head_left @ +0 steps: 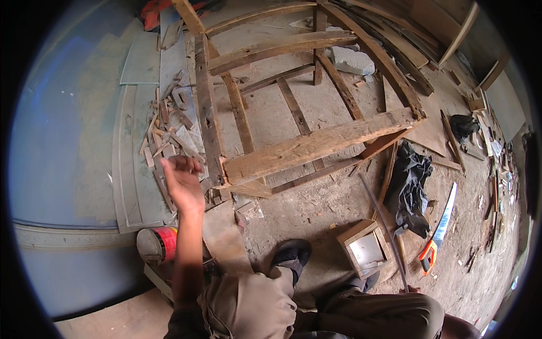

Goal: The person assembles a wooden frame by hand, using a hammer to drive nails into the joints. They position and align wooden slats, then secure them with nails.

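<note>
My left hand (186, 183) is raised beside the near left corner of a wooden frame (316, 138), its fingers loosely bent and apart, with nothing in them. The frame is of worn brown timber, with curved rails and several slats, and stands on the dusty floor. Low at the right, my right hand (411, 289) is mostly hidden beyond my knee. It grips the lower end of a long thin dark rod (384, 226), which slants up and leftward toward the frame. Just left of the rod sits a small open wooden box (366, 248) with a white inside.
A handsaw (441, 229) with an orange handle lies at the right, near a black plastic bag (411, 186). By my left forearm is a red-labelled can (159, 244). Wood scraps (169, 127) are heaped left of the frame; a pale block (353, 60) sits behind it.
</note>
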{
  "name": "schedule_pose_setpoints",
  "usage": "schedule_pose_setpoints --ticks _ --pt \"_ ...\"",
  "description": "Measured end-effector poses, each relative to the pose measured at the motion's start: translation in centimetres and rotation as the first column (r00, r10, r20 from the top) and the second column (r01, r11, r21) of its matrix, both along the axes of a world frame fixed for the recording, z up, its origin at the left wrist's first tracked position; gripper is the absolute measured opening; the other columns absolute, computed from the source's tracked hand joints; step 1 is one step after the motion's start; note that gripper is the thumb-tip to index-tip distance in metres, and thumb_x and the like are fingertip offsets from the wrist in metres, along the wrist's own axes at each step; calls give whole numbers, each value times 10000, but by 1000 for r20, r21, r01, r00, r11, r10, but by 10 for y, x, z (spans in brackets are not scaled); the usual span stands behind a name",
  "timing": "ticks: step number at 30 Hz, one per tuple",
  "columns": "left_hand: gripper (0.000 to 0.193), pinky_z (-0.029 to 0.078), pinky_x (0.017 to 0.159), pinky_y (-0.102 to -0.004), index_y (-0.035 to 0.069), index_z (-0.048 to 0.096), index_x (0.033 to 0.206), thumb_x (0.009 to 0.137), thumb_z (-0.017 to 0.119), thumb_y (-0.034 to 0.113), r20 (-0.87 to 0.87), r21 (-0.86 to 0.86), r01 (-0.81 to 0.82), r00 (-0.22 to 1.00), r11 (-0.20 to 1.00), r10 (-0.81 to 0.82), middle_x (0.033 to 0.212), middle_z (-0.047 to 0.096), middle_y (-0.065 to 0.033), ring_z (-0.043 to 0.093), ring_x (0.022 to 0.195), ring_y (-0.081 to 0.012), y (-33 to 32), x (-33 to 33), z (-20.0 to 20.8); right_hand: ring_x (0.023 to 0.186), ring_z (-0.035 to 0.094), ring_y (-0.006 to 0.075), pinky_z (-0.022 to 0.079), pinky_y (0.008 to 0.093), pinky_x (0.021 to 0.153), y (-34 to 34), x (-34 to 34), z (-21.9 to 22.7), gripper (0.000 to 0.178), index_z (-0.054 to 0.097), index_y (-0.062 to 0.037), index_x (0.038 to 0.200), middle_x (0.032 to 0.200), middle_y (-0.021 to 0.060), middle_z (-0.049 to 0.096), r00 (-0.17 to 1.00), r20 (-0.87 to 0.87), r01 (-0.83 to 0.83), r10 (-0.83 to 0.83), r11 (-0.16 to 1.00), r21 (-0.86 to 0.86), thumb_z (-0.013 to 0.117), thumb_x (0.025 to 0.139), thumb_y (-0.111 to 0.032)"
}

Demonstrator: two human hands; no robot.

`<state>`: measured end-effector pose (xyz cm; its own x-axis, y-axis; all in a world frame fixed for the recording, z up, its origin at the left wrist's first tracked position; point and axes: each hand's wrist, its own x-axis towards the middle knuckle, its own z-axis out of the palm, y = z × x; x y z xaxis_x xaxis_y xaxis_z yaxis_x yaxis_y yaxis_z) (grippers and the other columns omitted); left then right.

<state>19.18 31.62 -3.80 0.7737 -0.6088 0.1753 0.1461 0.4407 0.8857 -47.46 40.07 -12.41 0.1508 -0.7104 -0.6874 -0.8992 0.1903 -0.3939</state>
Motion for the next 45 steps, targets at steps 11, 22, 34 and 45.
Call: schedule_pose_setpoints --ticks 11,22,34,45 --pt "556 360 979 -390 56 422 1322 976 377 488 364 301 -65 930 952 -51 1309 483 -93 447 1215 -227 -107 28 -65 842 648 356 481 434 715 -184 278 60 461 438 -8 1220 861 236 628 843 435 -242 316 945 -218 544 937 -357" --pt "600 255 1068 -407 21 466 1283 998 269 511 277 448 -64 958 892 -70 1350 431 -161 379 1262 -273 -175 20 -122 1115 533 437 441 450 912 -207 463 -47 352 522 13 1200 1166 277 576 590 661 -49 464 838 -544 470 973 -252" --pt "533 359 885 -360 17 600 933 979 388 504 277 347 137 930 928 -241 690 649 -76 582 709 -142 -156 6 -99 1159 460 445 363 499 985 -192 491 -64 393 519 -14 1228 1202 267 531 495 619 -24 610 721 -692 400 996 -309" --pt "508 361 725 -308 38 561 945 996 338 492 295 435 78 929 897 -224 655 601 -63 522 660 -126 -154 2 -100 951 576 427 444 481 832 -203 485 -82 413 556 5 1134 988 269 599 428 739 -107 520 841 -530 429 983 -358"
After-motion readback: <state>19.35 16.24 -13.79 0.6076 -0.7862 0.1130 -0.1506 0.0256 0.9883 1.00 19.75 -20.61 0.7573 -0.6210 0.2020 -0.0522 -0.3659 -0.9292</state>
